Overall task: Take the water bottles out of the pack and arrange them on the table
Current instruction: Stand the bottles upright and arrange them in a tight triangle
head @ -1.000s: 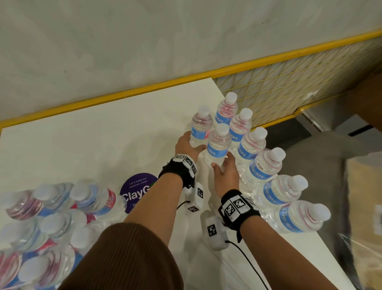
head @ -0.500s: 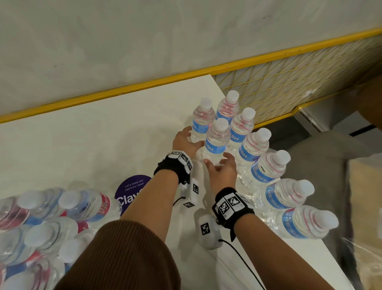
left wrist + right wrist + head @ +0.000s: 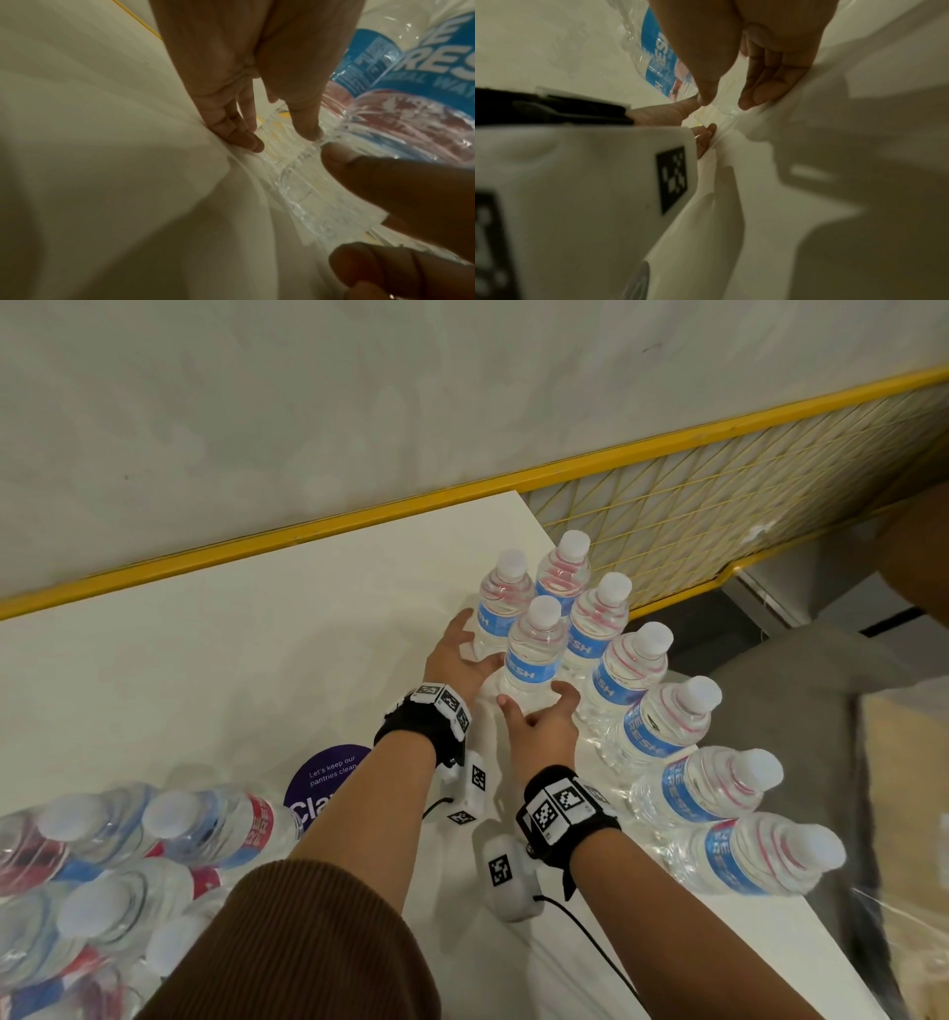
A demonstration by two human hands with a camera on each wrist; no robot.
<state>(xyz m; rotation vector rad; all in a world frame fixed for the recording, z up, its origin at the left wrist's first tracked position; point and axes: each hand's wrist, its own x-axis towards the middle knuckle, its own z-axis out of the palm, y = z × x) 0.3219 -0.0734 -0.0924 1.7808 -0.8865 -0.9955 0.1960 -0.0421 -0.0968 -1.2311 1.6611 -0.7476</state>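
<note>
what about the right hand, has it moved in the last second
Yes, slightly. The right hand has loosened and eased back toward the person, from gripping the nearest standing water bottle to open fingers at its foot.

Left hand (image 3: 457,660) and right hand (image 3: 539,726) reach forward — fingers loosely spread.

Bare white table (image 3: 215,670) lies open left of the standing bottles (image 3: 637,670), reaching to the yellow rail (image 3: 308,534). The shrink-wrapped pack (image 3: 102,870) blocks the near-left corner. The bottle row closes off the table's right edge; both hands (image 3: 506,690) crowd its near bottle.
</note>
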